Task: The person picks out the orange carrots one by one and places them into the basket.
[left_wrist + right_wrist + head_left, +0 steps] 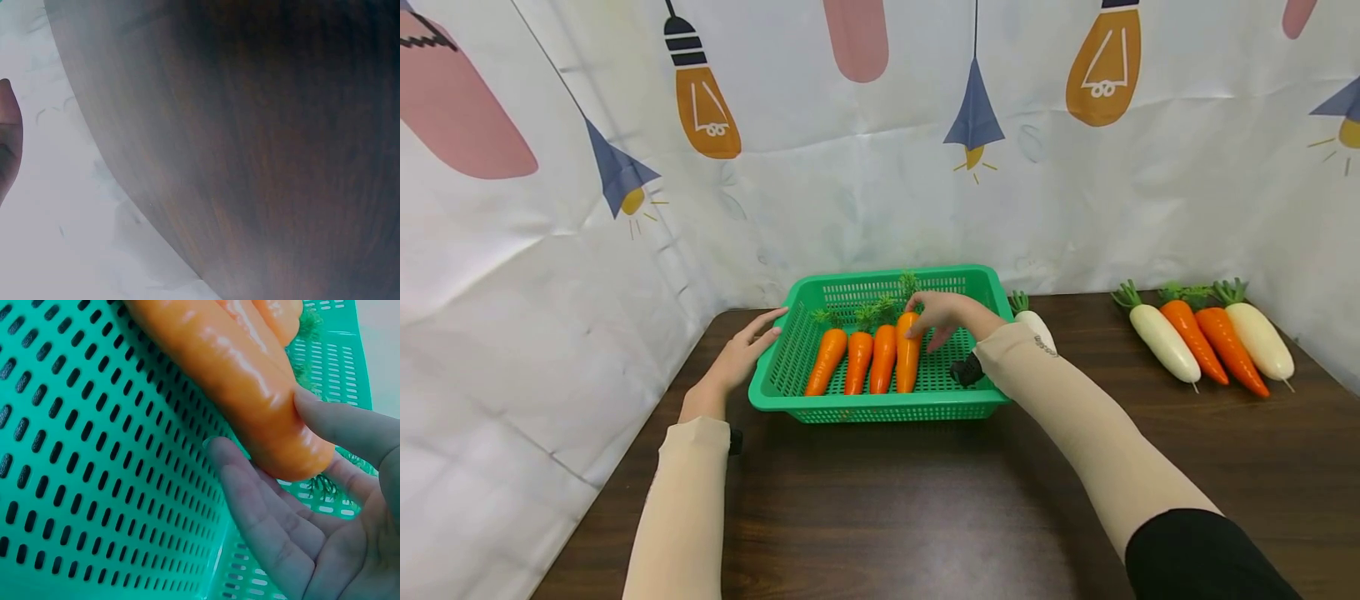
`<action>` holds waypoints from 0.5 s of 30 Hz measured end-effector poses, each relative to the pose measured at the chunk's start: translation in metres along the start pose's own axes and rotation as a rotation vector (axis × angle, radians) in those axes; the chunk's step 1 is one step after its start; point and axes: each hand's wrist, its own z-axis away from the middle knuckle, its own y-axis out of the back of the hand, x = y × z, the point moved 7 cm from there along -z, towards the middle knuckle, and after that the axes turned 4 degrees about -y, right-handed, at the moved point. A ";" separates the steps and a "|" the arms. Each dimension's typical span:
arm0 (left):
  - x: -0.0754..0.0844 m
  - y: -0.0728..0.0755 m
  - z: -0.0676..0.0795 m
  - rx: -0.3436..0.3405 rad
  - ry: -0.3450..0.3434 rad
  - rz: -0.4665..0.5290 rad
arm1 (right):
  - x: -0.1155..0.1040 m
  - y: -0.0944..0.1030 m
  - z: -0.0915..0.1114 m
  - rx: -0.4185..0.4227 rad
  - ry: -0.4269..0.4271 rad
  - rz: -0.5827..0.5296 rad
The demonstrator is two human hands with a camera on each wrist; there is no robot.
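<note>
In the head view a green plastic basket (880,403) holds several orange carrots with feathery green tops. The rightmost carrot (907,358) lies under my right hand (946,317), which grips it near its leafy end. In the right wrist view the thumb (340,425) presses one side of that carrot, with fingers around the other side and the thick end between them. My left hand (737,360) is at the basket's left rim, fingers loosely extended. Only a sliver of that hand shows in the left wrist view.
A white radish (1036,329) lies just right of the basket, partly hidden by my right arm. Farther right on the dark wooden table (880,500) are two white radishes (1165,343) and two carrots (1232,350). A patterned white cloth (865,208) hangs behind and along the left.
</note>
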 end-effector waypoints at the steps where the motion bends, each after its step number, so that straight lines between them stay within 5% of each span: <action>1: 0.000 0.000 0.000 -0.002 0.000 0.000 | 0.001 0.000 -0.001 0.004 -0.002 0.016; 15: 0.001 0.000 0.001 -0.002 0.003 0.006 | 0.003 0.000 0.002 0.019 -0.037 0.139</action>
